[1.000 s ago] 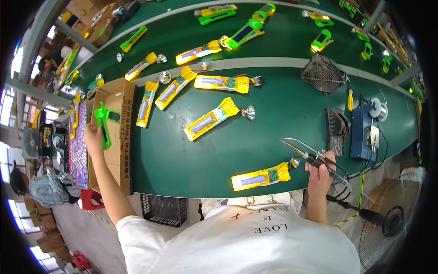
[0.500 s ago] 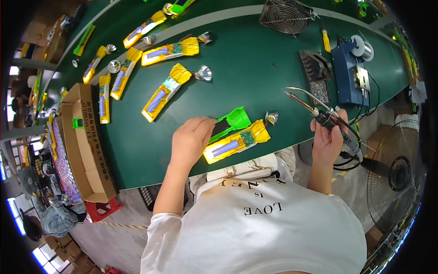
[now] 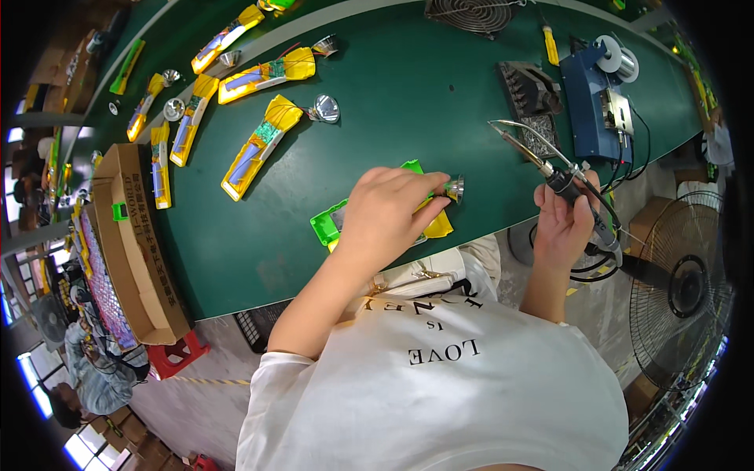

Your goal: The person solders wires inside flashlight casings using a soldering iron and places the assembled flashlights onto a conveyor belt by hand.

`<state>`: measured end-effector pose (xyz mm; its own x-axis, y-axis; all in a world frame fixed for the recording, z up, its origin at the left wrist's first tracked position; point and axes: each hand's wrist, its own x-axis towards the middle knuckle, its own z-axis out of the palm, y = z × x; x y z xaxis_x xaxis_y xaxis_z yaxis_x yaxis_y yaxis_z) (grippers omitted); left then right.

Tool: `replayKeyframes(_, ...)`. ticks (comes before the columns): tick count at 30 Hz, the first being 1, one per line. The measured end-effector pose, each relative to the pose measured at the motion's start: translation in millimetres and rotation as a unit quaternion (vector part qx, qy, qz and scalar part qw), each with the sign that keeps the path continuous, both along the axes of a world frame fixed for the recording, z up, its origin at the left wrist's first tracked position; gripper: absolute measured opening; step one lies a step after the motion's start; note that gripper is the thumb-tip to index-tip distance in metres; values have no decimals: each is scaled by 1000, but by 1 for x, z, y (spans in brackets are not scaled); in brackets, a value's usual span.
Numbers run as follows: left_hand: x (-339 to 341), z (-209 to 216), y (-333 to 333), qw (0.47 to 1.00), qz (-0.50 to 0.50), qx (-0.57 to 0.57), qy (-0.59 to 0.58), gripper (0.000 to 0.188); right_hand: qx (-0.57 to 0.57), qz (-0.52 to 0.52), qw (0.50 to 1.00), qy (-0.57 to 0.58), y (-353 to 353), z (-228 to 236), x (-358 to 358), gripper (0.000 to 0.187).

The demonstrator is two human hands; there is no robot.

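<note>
Flashlight body (image 3: 338, 222), green shell over yellow half, left-hand fingers (image 3: 408, 206) pressing it, right hand (image 3: 564, 228) clamped on soldering iron (image 3: 550, 174)

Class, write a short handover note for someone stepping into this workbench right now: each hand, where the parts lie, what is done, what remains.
Left hand: pressing down on a green plastic shell laid over a yellow torch body at the near edge of the green table.
Right hand: gripping a black-handled soldering iron, tip raised off the work.
Done: shell placed on body.
Left: iron has not touched it; more yellow bodies wait farther back.
</note>
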<state>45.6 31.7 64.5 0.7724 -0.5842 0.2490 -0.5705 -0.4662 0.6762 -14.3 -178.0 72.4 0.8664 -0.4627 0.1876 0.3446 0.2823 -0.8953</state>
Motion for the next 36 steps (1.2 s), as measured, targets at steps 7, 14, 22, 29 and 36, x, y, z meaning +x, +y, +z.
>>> replayKeyframes(7, -13, -10, -17, 995, 84, -58, 12, 15, -4, 21, 1000, 10, 1, -5, 0, 20)
replayKeyframes(14, -24, 0, 8, 996, 59, -55, 32, 9, 11, 49, 999, 11, 1, -3, 3, 11)
replayKeyframes(22, -70, -19, 61, 948, 273, -83, 140, 14, -70, 190, 940, 275, 29, -1, 17, 20)
replayKeyframes(29, -75, -24, 73, 935, 351, -37, 30, 10, 29, 210, 948, 236, 59, -12, 29, 27)
replayKeyframes(36, -63, -25, 88, 944, 311, 111, -26, 5, -39, 218, 959, 175, 72, -14, 35, 18)
